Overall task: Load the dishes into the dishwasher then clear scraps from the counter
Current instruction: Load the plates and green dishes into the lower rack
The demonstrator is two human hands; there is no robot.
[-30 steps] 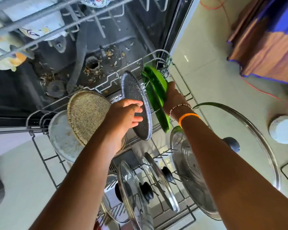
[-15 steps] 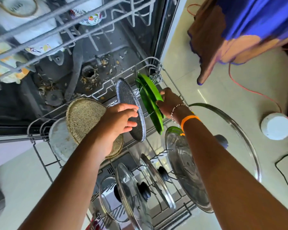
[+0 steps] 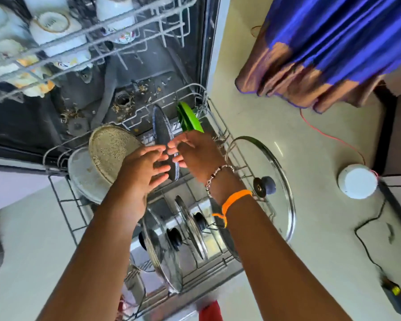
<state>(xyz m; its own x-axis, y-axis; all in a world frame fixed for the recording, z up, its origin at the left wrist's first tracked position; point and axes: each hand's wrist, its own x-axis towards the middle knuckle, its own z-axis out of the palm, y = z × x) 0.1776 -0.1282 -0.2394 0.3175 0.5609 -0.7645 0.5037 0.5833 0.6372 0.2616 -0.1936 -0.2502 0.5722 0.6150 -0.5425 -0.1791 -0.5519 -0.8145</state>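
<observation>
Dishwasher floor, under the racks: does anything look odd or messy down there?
Yes. Brownish food scraps lie scattered over the dark dishwasher floor, thickest round the round filter opening and behind the lower rack. Debris like that would normally not sit loose in the tub.

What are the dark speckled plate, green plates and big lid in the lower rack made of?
Dark speckled plate: likely stoneware or granite-look coating, matte flecked surface. Green plates: probably plastic or melamine, uniform bright glossy colour. Big lid: clear glass, shiny metal rim, dark knob, likely plastic.

Probably a home kitchen: open dishwasher (image 3: 102, 93), tiled floor (image 3: 252, 117).
</observation>
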